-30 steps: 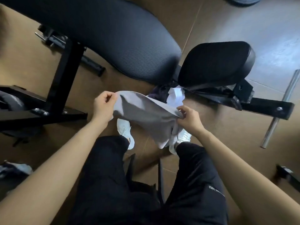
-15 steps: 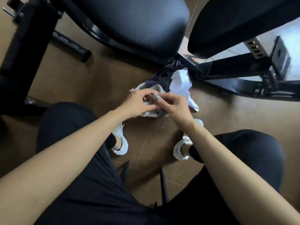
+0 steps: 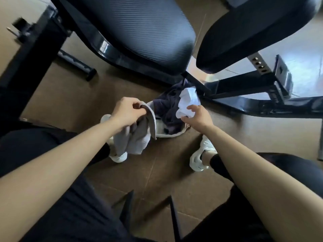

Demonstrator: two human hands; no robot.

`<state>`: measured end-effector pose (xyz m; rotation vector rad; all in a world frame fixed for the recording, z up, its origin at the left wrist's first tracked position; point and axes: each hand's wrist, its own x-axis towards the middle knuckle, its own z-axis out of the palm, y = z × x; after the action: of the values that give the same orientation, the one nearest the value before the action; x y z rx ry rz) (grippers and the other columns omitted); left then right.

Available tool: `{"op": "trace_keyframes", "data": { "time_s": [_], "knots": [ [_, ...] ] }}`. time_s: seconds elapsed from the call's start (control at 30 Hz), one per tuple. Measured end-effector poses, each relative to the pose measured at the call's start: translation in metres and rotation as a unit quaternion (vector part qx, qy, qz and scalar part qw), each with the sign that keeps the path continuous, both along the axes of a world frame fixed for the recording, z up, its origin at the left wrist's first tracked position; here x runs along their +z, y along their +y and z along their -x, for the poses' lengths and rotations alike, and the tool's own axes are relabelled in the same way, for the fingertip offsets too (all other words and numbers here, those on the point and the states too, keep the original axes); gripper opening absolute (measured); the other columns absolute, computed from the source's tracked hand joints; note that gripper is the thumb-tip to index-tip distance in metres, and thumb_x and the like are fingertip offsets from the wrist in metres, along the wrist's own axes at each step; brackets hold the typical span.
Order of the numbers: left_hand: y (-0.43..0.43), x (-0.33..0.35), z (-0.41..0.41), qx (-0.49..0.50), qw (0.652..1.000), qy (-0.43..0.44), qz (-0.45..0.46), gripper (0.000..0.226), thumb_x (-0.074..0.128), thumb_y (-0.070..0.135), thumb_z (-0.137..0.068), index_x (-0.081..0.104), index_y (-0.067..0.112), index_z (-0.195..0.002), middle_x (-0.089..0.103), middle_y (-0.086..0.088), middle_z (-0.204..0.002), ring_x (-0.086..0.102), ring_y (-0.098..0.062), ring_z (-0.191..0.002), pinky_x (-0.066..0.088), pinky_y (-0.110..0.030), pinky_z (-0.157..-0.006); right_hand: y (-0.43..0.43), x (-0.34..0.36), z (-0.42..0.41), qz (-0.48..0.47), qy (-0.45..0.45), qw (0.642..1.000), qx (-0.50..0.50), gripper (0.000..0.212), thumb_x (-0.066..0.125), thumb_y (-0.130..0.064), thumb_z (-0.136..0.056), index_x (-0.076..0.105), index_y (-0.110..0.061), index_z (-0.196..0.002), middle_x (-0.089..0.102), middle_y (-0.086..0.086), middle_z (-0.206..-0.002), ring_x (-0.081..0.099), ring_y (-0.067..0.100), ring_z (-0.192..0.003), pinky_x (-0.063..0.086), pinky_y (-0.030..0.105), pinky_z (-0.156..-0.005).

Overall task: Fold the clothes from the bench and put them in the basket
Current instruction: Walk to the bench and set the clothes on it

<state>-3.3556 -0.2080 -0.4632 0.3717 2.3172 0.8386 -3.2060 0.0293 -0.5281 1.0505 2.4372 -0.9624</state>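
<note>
My left hand grips a folded grey garment, which hangs down just left of the basket. The basket is a low white one on the floor between my feet, under the black bench. Inside it lie a dark navy garment and a white garment. My right hand reaches over the basket's right side, its curled fingers on the lower edge of the white garment.
The bench's second black pad and its steel frame stand close above and to the right of the basket. My white shoes flank the basket on the brown floor. A black bench leg stands at the left.
My hands, together at the basket half a second ago, have parted. The left now holds the folded grey garment alone; the right has moved onto the white garment.
</note>
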Motion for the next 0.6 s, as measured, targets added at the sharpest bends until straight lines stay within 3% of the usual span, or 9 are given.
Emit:
{"op": "trace_keyframes", "data": {
  "time_s": [0.1, 0.17, 0.23, 0.33, 0.4, 0.47, 0.53, 0.6],
  "knots": [
    [0.007, -0.036, 0.000, 0.059, 0.995, -0.074, -0.004, 0.008, 0.071, 0.019, -0.082, 0.078, 0.017, -0.086, 0.074, -0.011, -0.076, 0.074, -0.031, -0.074, 0.062, -0.050, -0.068, 0.021, -0.060, 0.023, -0.073, -0.055, 0.992, 0.088, 0.074, 0.073, -0.044, -0.083, 0.042, -0.027, -0.149, 0.037, 0.011, -0.152, 0.041, 0.045, -0.132, 0.046, 0.050, -0.100],
    [0.017, -0.057, 0.003, 0.110, 0.987, -0.114, -0.013, 0.011, 0.068, 0.017, -0.083, 0.077, 0.015, -0.087, 0.074, -0.015, -0.078, 0.073, -0.031, -0.074, 0.061, -0.051, -0.069, 0.029, -0.102, 0.036, -0.118, -0.106, 0.975, 0.155, 0.093, 0.076, -0.054, -0.079, 0.026, -0.037, -0.156, 0.014, 0.009, -0.164, 0.020, 0.051, -0.142, 0.041, 0.058, -0.104],
    [0.028, -0.073, 0.009, 0.150, 0.979, -0.139, -0.023, 0.010, 0.067, 0.015, -0.084, 0.077, 0.016, -0.087, 0.073, -0.013, -0.074, 0.070, -0.025, -0.070, 0.062, -0.045, -0.068, 0.032, -0.141, 0.049, -0.176, -0.151, 0.945, 0.232, 0.112, 0.075, -0.069, -0.072, 0.009, -0.045, -0.159, -0.006, 0.007, -0.168, 0.003, 0.053, -0.148, 0.038, 0.065, -0.106],
    [0.041, -0.088, 0.022, 0.197, 0.965, -0.171, -0.036, 0.010, 0.067, 0.013, -0.088, 0.077, 0.015, -0.087, 0.067, -0.006, -0.065, 0.062, -0.014, -0.065, 0.055, -0.026, -0.057, 0.039, -0.193, 0.068, -0.254, -0.142, 0.896, 0.334, 0.125, 0.078, -0.077, -0.059, 0.009, -0.049, -0.159, -0.005, 0.011, -0.171, 0.009, 0.060, -0.147, 0.044, 0.073, -0.095],
    [0.045, -0.097, 0.030, 0.213, 0.959, -0.187, -0.030, 0.011, 0.067, 0.016, -0.091, 0.078, 0.016, -0.094, 0.073, -0.012, -0.077, 0.067, -0.016, -0.072, 0.053, -0.018, -0.054, 0.044, -0.217, 0.077, -0.260, -0.177, 0.871, 0.377, 0.116, 0.079, -0.068, -0.064, 0.012, -0.051, -0.158, -0.006, 0.011, -0.170, 0.010, 0.062, -0.146, 0.047, 0.073, -0.089],
    [0.049, -0.101, 0.034, 0.218, 0.956, -0.195, -0.016, 0.012, 0.068, 0.020, -0.092, 0.078, 0.019, -0.098, 0.076, -0.011, -0.087, 0.072, -0.017, -0.081, 0.053, -0.014, -0.053, 0.050, -0.231, 0.079, -0.287, -0.188, 0.850, 0.400, 0.083, 0.070, -0.044, -0.083, 0.026, -0.050, -0.153, -0.003, 0.011, -0.168, 0.016, 0.061, -0.142, 0.050, 0.067, -0.086],
    [0.052, -0.106, 0.035, 0.223, 0.953, -0.206, -0.013, 0.010, 0.069, 0.022, -0.093, 0.077, 0.020, -0.097, 0.077, -0.007, -0.087, 0.073, -0.015, -0.084, 0.050, -0.011, -0.051, 0.058, -0.232, 0.084, -0.326, -0.174, 0.830, 0.417, 0.048, 0.060, -0.025, -0.092, 0.049, -0.041, -0.136, 0.015, 0.012, -0.162, 0.031, 0.054, -0.135, 0.054, 0.055, -0.083],
    [0.054, -0.101, 0.030, 0.225, 0.950, -0.218, -0.019, 0.009, 0.070, 0.022, -0.093, 0.077, 0.019, -0.098, 0.077, -0.004, -0.088, 0.074, -0.012, -0.084, 0.049, -0.010, -0.051, 0.073, -0.223, 0.087, -0.334, -0.139, 0.822, 0.440, 0.029, 0.056, -0.018, -0.096, 0.058, -0.027, -0.124, 0.037, 0.012, -0.145, 0.046, 0.044, -0.123, 0.054, 0.043, -0.085]
  ]
}}
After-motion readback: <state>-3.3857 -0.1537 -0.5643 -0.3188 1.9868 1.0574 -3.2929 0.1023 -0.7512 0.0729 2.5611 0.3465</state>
